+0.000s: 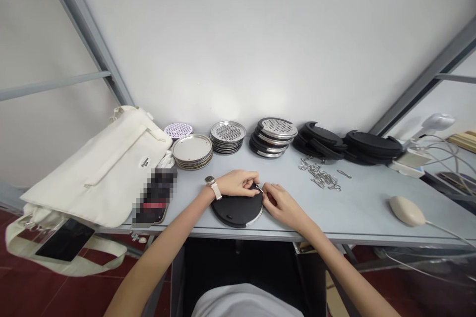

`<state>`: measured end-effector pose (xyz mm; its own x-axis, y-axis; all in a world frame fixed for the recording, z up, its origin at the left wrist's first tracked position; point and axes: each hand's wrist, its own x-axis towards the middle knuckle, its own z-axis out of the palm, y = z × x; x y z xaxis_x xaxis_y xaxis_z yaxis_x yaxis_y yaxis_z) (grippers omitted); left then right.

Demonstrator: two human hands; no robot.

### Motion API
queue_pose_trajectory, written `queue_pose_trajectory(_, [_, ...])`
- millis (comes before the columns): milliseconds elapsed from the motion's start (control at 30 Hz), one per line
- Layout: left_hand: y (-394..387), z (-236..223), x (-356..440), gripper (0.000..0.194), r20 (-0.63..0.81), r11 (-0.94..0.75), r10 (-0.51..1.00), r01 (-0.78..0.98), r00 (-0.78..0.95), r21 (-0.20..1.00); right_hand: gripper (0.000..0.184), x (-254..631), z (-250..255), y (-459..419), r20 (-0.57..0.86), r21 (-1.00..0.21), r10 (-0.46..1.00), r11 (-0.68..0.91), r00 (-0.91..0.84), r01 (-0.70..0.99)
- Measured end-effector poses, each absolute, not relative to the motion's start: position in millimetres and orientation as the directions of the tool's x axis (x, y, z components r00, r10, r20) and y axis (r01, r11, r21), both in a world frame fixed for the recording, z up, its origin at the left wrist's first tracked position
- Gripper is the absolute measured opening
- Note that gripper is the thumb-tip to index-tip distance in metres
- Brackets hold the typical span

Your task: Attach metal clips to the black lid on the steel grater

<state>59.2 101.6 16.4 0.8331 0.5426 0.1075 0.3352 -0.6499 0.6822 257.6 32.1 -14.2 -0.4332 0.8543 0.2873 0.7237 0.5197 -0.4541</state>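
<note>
My left hand (pixel 238 183) grips the top edge of a round black plastic grater frame (pixel 232 211), which lies flat on the table with a metal rim showing along its lower right. My right hand (pixel 279 203) pinches a small metal clip (pixel 259 188) at the frame's right edge, close to my left fingers. My fingers hide part of the frame's upper side. A smartwatch (pixel 212 187) with a pale strap sits on my left wrist.
Along the wall stand stacks of perforated metal grater discs (pixel 227 132) and black frames (pixel 374 144). Loose metal clips (pixel 320 175) lie right of my hands. A canvas tote bag (pixel 96 168) and a phone (pixel 154 195) lie left; a computer mouse (pixel 407 210) lies right.
</note>
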Motion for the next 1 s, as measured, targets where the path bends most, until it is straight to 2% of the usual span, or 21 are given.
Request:
queue_pose_trajectory(333, [102.3,15.3,59.3,0.018,0.103,-0.652,0.540,0.338,0.835,0.679,0.016,254.5,-16.7,30.5,0.313,-0.438,0.875,0.477,-0.369,0.761])
queue_pose_trajectory(667, [100.4,17.4,62.0,0.015,0.130,-0.704,0.564,0.392,0.815,0.592,0.015,256.9,-18.5,31.6,0.318,-0.422,0.863,0.500,-0.393,0.756])
queue_pose_trajectory(1000, [96.6,23.5,61.7,0.019,0.122,-0.671,0.565,0.369,0.816,0.643,0.018,257.5,-18.4,32.1,0.334,-0.463,0.854,0.518,-0.399,0.720])
